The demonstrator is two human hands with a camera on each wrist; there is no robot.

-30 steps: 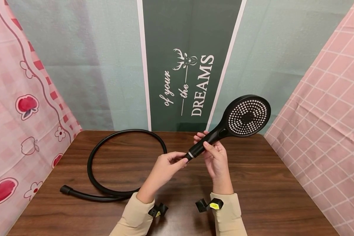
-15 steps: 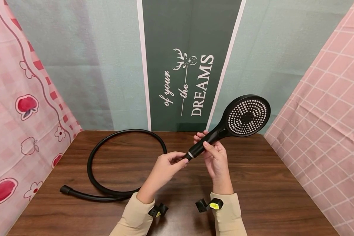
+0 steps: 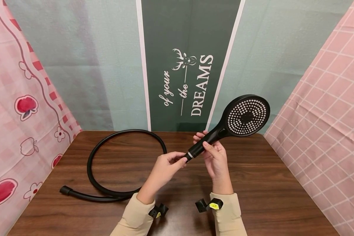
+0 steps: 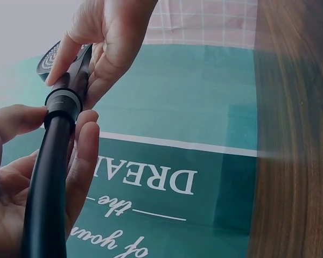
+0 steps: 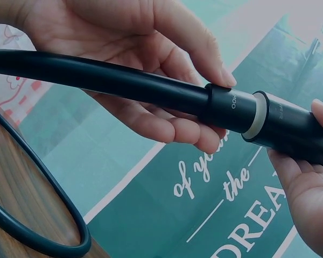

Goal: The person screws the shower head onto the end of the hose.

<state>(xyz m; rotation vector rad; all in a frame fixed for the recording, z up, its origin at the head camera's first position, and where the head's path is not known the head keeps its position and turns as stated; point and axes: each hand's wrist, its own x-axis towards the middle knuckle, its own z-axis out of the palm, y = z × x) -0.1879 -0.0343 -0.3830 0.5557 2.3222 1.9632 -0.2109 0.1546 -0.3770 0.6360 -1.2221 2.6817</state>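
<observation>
A black shower head (image 3: 247, 115) with a round face of white nozzles is held up above the table, tilted to the upper right. My right hand (image 3: 216, 160) grips its handle (image 3: 205, 142), thumb across the front. My left hand (image 3: 166, 165) pinches the black hose connector (image 5: 231, 107) at the handle's lower end. A pale ring (image 5: 256, 115) shows between connector and handle in the right wrist view. From the connector the black shower hose (image 4: 46, 199) runs back past my left palm. In the head view my left hand and forearm hide that stretch of hose.
The rest of the hose (image 3: 89, 164) lies in a loop on the brown wooden table (image 3: 262, 190), its free end fitting (image 3: 66, 189) at the left. A green printed cloth (image 3: 191, 26) hangs behind, with pink cloths (image 3: 327, 108) at both sides.
My left thumb shifts slightly on the connector. The shower head, my right hand and the hose on the table stay practically where they were.
</observation>
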